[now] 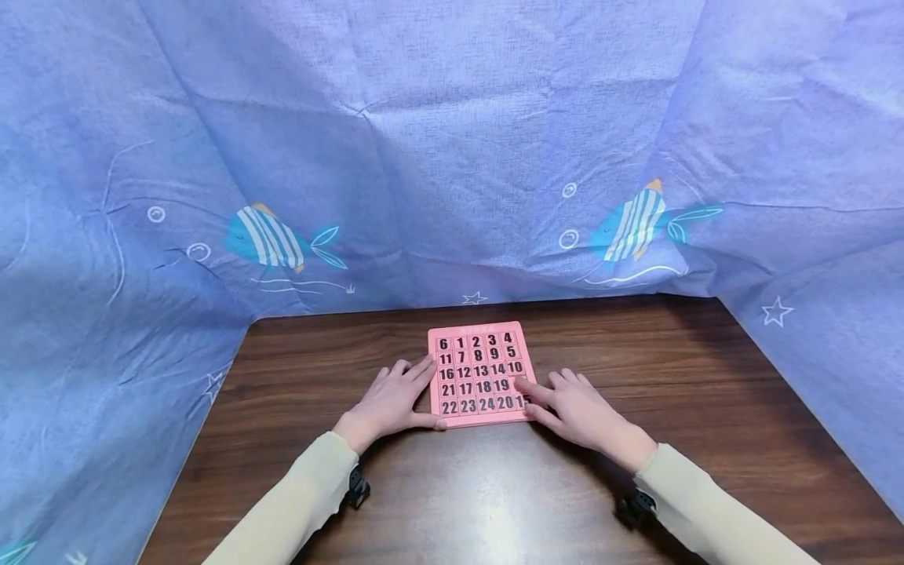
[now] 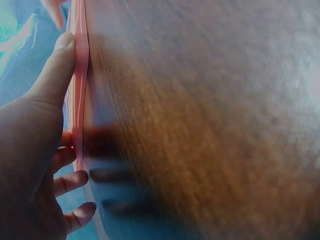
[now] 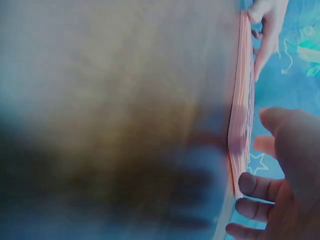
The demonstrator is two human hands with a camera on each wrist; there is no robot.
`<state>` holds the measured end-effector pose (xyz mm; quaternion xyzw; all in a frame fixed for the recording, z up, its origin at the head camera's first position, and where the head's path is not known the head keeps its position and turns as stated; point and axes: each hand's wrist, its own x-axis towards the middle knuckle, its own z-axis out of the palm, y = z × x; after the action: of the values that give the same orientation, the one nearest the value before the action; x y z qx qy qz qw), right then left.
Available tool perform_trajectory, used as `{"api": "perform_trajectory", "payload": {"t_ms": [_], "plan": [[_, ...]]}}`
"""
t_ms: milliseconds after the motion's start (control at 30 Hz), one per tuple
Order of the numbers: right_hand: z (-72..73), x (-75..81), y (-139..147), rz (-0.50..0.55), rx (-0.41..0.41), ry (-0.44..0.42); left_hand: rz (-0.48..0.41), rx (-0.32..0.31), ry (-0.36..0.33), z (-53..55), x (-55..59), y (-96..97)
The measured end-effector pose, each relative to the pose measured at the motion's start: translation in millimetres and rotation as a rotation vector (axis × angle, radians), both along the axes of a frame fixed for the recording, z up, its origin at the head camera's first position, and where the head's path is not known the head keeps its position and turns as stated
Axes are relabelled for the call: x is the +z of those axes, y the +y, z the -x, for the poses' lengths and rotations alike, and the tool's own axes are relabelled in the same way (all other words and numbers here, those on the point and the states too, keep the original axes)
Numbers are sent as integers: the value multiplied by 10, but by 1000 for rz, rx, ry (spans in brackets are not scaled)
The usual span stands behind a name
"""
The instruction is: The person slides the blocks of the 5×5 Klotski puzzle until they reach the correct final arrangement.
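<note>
A pink sliding number puzzle (image 1: 472, 377) lies flat on the table, its square tiles printed with black numbers. My left hand (image 1: 391, 399) rests at its near left corner, thumb along the front edge and straight fingers against the left side. In the left wrist view that thumb (image 2: 61, 55) lies against the pink edge. My right hand (image 1: 582, 412) is at the right side, with the index finger over the space right of tile 19 and the thumb partly covering tile 15. In the right wrist view the right fingers (image 3: 260, 187) are spread and slightly bent beside the puzzle's edge (image 3: 239, 110).
The dark wood-grain table (image 1: 318, 353) extends around the puzzle on all sides. A blue cloth (image 1: 452, 157) with printed fish hangs behind the table and along both sides. Black wrist cameras (image 1: 358, 488) sit under the cream sleeves.
</note>
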<state>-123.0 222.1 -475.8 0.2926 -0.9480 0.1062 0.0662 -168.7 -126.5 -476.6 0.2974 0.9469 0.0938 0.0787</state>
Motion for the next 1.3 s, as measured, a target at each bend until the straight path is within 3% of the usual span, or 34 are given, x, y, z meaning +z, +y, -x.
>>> {"api": "perform_trajectory", "payload": {"t_ms": [133, 267, 667, 900, 967, 1133, 1300], "plan": [[-176, -22, 64, -16, 30, 31, -5, -9, 4, 5, -1, -12], [-246, -38, 96, -27, 32, 52, -9, -10, 0, 13, 14, -15], [-104, 9, -12, -22, -32, 70, -11, 1, -20, 17, 25, 21], [-175, 38, -195, -47, 153, 175, -23, -12, 4, 17, -4, 13], [-200, 24, -195, -66, 171, 175, -24, -15, 7, 16, -15, 14], [-251, 7, -90, -69, 97, 154, -14, -11, -2, 11, -15, 12], [-248, 55, -86, -58, 63, 203, -16, -4, 1, 15, -3, 0]]}}
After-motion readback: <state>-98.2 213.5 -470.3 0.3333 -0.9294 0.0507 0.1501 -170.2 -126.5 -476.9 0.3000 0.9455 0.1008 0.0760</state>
